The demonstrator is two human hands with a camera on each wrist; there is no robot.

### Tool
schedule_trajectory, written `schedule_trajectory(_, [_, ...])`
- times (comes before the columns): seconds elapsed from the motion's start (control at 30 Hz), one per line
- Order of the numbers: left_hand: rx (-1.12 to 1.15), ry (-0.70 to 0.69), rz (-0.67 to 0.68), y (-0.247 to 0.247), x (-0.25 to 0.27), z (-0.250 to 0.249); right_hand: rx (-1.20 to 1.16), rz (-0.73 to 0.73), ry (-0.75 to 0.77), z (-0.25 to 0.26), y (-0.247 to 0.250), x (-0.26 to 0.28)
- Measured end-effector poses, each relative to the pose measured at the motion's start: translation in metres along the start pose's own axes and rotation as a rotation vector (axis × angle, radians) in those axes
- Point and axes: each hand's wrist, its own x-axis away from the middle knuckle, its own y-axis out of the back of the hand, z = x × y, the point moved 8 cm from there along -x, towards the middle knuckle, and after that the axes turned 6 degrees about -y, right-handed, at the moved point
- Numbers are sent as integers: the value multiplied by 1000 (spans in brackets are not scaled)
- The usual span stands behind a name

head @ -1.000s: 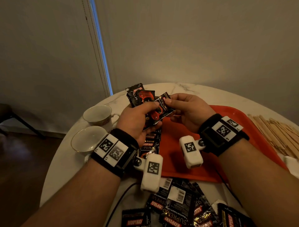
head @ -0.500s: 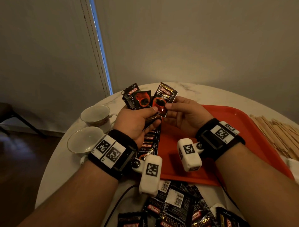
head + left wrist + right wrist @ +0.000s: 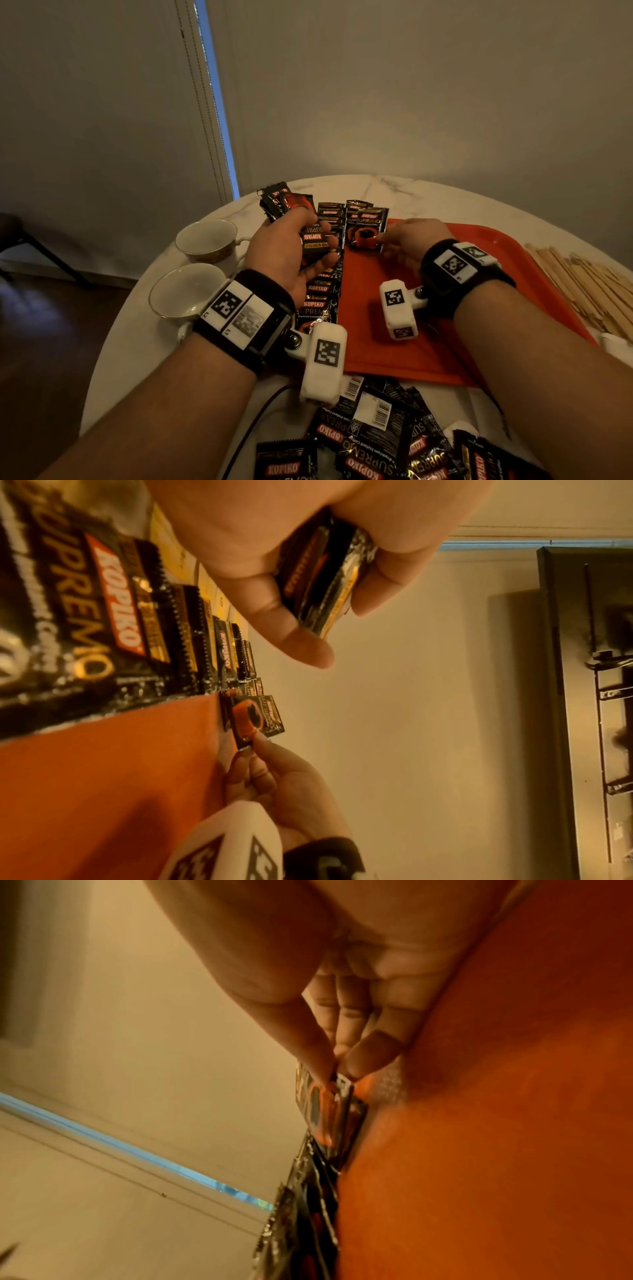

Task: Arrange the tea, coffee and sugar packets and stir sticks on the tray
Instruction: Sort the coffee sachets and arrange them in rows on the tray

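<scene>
My left hand (image 3: 294,246) grips a small stack of black Kopiko coffee packets (image 3: 313,236) above the left edge of the red tray (image 3: 411,329); the same stack (image 3: 322,574) sits between thumb and fingers in the left wrist view. My right hand (image 3: 404,240) pinches the lower corner of one coffee packet (image 3: 365,229) at the tray's far left corner, on top of another packet. That packet (image 3: 255,721) (image 3: 322,1110) stays between my thumb and fingertips. A row of overlapping coffee packets (image 3: 320,291) runs along the tray's left side.
Two white cups (image 3: 209,240) (image 3: 185,294) stand left of the tray on the marble table (image 3: 411,192). Wooden stir sticks (image 3: 589,277) lie right of the tray. A loose heap of coffee packets (image 3: 376,438) covers the near table edge, beside a dark cable (image 3: 253,425).
My right hand pulled one packet off the left hand's stack and lowered it to the tray's far left corner. The left hand dropped and tilted with the remaining stack.
</scene>
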Motion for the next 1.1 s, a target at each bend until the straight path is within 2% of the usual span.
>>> schedule_trajectory(0.3, [-8,5,14,0,1,-2,356,28,-92,8,-6,-10])
schedule_trajectory(0.5, [-7,6,19,0,2,-3,396,36,-36,10,-6,-15])
schedule_trajectory(0.6, [-18,10,30,-1,2,-1,380,45,-40,8,-6,-15])
schedule_trajectory(0.7, [-34,58,99,-6,7,1,335,43,-52,6,-5,-16])
schedule_trajectory(0.77, [-35,125,186,-14,14,2,226,3,-33,7,-1,-14])
schedule_trajectory(0.83, [-86,157,287,-23,20,3,36,5,61,14,2,-8])
schedule_trajectory(0.87, [-133,160,332,-26,22,4,-78,63,113,20,0,3])
schedule_trajectory(0.93, [-225,171,404,-31,26,9,-230,289,214,33,-14,30])
schedule_trajectory(1.03, [-321,190,456,-33,30,15,-282,637,321,47,-41,70])
schedule_trajectory(1.1, [-359,180,458,-32,30,16,-314,707,356,51,-47,82])
